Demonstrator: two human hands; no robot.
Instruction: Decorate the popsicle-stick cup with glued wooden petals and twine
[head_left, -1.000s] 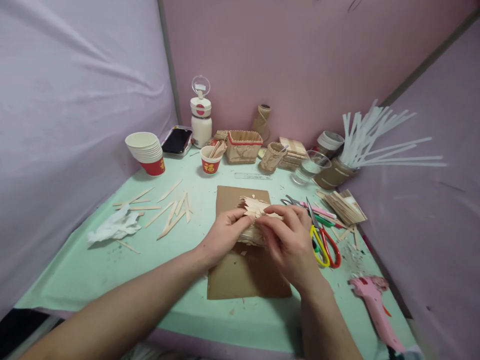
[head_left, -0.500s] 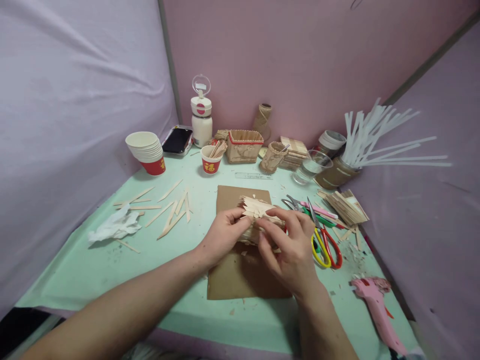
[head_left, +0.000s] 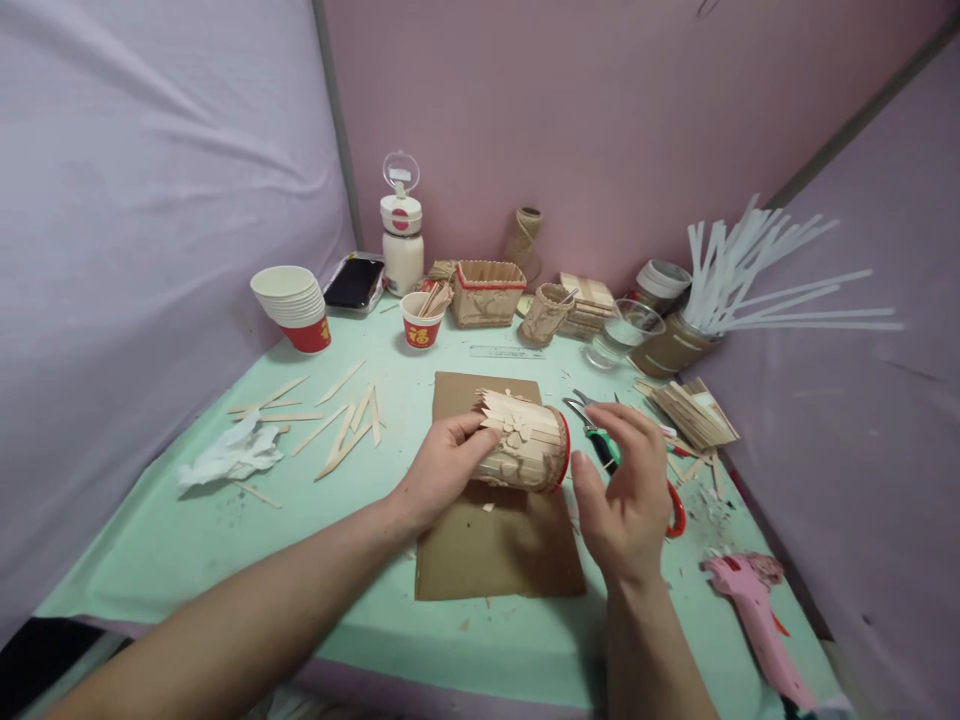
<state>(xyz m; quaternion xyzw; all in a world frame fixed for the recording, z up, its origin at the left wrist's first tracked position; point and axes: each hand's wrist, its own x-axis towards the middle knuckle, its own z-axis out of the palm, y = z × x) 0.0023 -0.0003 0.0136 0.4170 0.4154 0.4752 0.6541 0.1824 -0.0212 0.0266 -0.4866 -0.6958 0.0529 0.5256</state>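
Note:
A round holder made of wooden craft sticks lies on its side over a brown cardboard sheet. Flower shapes decorate its side, and a red band rings its right end. My left hand grips the jagged left end, thumb on top beside a flower. To the right of the red band, apart from the holder, my right hand is open and holds nothing. Behind it are scissors with red handles, partly hidden, and green-handled pruning shears.
Loose wooden sticks and a crumpled tissue lie at left. Stacked paper cups, a stick box and a clear cup of water stand at the back. A pink glue gun rests at front right.
My right hand has let go of the holder and moved right, its fingers now spread. The flower and red band have come into view. My left hand keeps its hold.

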